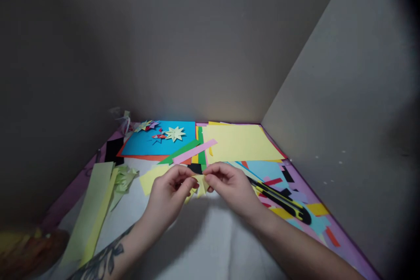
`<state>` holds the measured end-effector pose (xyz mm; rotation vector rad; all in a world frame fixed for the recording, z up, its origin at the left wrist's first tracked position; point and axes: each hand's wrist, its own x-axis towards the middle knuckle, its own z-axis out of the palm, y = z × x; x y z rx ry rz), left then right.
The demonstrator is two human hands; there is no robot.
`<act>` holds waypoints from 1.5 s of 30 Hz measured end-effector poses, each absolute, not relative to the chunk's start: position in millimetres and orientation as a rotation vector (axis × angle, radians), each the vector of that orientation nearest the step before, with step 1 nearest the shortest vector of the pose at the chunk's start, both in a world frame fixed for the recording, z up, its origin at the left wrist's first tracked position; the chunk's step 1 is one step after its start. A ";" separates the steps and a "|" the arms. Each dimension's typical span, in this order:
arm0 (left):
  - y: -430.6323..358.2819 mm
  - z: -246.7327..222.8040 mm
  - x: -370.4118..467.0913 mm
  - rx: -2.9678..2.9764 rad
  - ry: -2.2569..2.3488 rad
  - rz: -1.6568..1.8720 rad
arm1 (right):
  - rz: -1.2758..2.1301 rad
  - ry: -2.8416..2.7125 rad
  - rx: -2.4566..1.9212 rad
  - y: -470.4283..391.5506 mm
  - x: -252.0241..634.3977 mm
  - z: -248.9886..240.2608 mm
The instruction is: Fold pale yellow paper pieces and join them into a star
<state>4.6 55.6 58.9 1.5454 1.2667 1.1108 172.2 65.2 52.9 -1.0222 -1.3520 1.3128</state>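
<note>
The left grip (170,187) and right grip (233,186), both pinched closed, hold one folded yellow paper (201,183).

grey walls (197,52) meet in a corner (305,44) under dim light.

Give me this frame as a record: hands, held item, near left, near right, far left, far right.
left hand: left hand pinching the held item
right hand: right hand pinching it too
held item: small folded pale-yellow paper piece
near left: long pale-green paper strip, folded pale-green paper
near right: black-and-yellow plastic-handled cutter over coloured paper scraps
far left: blue rectangular paper sheet bearing a pale-yellow pointed paper star
far right: pale-yellow rectangular paper sheet
</note>
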 end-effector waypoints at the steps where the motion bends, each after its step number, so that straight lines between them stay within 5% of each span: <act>1: 55.2 58.0 4.1 1.576 1.261 1.115 | 1.290 -1.384 -1.029 65.3 172.8 52.3; 24: 56.1 54.4 -4.2 2.109 1.009 1.178 | 0.705 -1.953 -0.899 63.5 185.7 63.9; 45: 54.4 63.9 2.3 1.759 1.087 1.080 | 0.644 -2.041 -0.816 59.8 189.6 69.9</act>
